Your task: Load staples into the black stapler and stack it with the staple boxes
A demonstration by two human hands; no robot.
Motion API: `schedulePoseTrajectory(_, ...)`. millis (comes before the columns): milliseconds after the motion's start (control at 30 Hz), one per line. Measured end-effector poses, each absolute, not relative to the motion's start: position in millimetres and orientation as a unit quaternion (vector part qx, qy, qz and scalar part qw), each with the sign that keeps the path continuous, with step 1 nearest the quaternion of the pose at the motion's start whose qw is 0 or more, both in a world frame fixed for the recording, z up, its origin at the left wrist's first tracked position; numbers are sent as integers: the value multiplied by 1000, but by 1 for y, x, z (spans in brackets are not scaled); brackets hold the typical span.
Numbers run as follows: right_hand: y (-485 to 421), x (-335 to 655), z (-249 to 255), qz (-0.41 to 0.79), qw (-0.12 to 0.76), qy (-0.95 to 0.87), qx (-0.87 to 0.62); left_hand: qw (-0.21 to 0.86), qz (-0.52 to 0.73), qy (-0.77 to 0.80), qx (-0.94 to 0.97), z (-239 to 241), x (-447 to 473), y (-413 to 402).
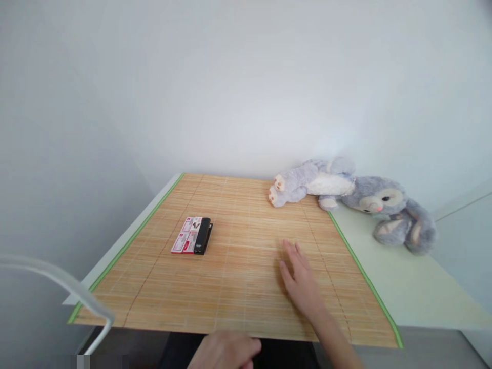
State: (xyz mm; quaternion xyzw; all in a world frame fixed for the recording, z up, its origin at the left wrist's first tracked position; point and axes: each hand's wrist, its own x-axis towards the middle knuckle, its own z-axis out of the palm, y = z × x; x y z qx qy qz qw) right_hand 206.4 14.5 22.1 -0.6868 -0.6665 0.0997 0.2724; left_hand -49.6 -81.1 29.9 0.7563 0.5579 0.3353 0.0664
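My right hand (pixel 300 284) rests over the right half of the bamboo mat (pixel 246 287), palm down, its fingers stretched out and holding nothing. At the mat's near edge, low in the picture, is my left hand (pixel 226 351). It is slightly blurred and partly cut off by the frame, with its fingers curled in and nothing visible in them. A black stapler (pixel 203 237) lies on the left half of the mat, apart from both hands. Against its left side sit small red-and-white printed boxes (pixel 186 236).
A grey plush rabbit (pixel 326 183) lies along the back right, partly on the mat and partly on the pale tabletop (pixel 403 287). White walls (pixel 230 92) stand behind. A white curved bar (pixel 65 282) crosses the lower left. Green edging (pixel 365 274) borders the mat.
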Motion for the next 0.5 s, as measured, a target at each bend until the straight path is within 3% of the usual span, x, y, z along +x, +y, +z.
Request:
schedulePoseTrajectory(167, 25, 192, 0, 19, 168, -682, -712, 88, 318, 563, 758, 27, -41, -25)
schedulePoseTrajectory(500, 24, 183, -6, -34, 150, -678, -719, 20, 235, 567, 789, 9, -24, 55)
